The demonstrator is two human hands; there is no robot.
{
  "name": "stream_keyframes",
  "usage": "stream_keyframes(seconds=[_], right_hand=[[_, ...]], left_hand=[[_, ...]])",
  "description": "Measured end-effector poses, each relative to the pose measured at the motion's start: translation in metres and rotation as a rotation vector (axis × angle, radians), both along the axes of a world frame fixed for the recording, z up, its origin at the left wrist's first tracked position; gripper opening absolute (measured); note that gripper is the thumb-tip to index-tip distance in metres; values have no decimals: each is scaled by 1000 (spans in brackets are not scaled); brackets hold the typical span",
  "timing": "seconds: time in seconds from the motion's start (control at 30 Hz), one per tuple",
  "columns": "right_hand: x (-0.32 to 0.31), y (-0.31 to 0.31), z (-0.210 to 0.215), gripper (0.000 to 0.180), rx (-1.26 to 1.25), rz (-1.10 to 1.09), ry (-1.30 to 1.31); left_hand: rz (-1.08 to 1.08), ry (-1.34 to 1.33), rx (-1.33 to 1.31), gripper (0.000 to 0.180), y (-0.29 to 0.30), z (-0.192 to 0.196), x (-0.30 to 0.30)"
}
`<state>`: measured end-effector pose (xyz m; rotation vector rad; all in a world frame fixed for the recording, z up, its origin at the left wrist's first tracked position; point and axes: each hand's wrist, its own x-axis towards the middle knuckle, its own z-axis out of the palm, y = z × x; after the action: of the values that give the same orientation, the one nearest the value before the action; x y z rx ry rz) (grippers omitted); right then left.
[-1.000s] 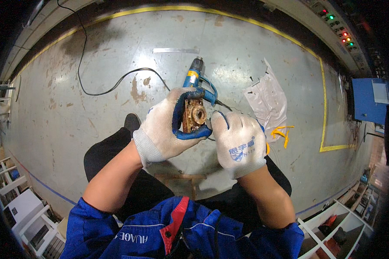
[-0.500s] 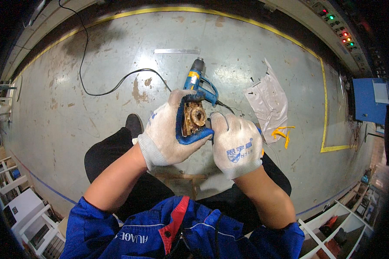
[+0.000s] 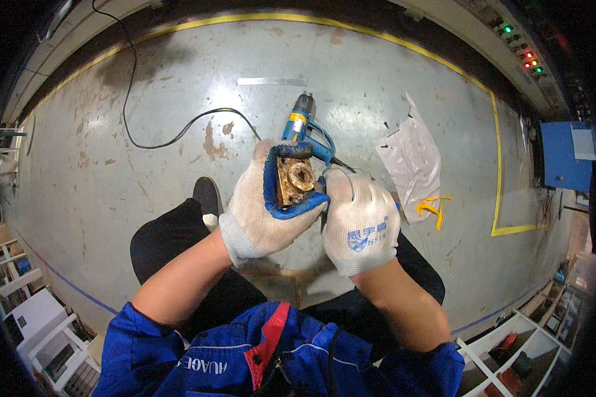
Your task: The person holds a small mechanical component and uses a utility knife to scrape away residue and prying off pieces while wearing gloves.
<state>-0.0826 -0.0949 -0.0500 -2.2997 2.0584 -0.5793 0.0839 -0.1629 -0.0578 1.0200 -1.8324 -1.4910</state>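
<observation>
The left hand cups a brass block, fingers wrapped tight; the right hand pinches its edge. It looks heavy, rigid, best gripped by flat sides. Beyond, a blue drill lies on the floor.

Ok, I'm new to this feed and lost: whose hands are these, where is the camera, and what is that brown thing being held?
There is no machine here. The picture comes from a wide camera worn on a person's head, looking down, so the floor's straight lines bend near the rim. The two gloved hands are that person's own. The left hand, in a white glove with blue fingertips, has its grip around a brown metal part with a round hole in its face. The right hand rests against the part's side; whether it holds anything is hidden. On the grey floor beyond lie a blue power tool with a black cord, a clear plastic bag and yellow scraps.
</observation>
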Motion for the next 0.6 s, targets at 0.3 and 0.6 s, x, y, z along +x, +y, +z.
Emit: stream_keyframes(seconds=[0.3,0.6], right_hand=[[6,-3,-1,36,16,-65,-68],[13,-6,-9,37,-2,-86,-171]], left_hand=[[110,83,205,64,5,-1,-5],[192,179,326,66,9,-7,-8]])
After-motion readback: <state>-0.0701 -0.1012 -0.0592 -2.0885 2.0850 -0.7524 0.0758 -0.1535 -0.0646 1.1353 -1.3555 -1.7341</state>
